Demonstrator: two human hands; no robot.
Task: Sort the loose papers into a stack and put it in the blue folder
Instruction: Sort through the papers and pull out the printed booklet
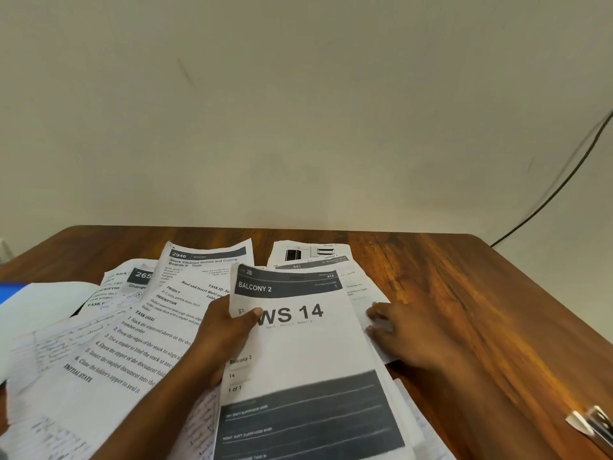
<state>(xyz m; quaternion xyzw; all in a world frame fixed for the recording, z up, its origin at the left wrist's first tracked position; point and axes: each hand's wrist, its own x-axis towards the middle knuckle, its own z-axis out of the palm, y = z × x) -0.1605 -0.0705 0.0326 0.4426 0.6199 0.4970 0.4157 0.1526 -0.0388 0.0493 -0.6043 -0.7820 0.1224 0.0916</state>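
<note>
Near the table's front, left hand point(221, 336) pinches the "WS 14" sheet point(308, 353); right hand point(403, 333) lies flat, fingers straight, on the sheets beneath; square edges before lifting.

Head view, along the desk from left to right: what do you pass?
Blue folder → instruction sheet → left hand gripping the WS 14 sheet → right hand resting on the papers' right edge → bare desk → stapler.

Your left hand point(229, 330) and right hand point(403, 332) are bare, with no gloves, rings or watch showing. Both forearms are uncovered too; no sleeve reaches into view on either side.
</note>
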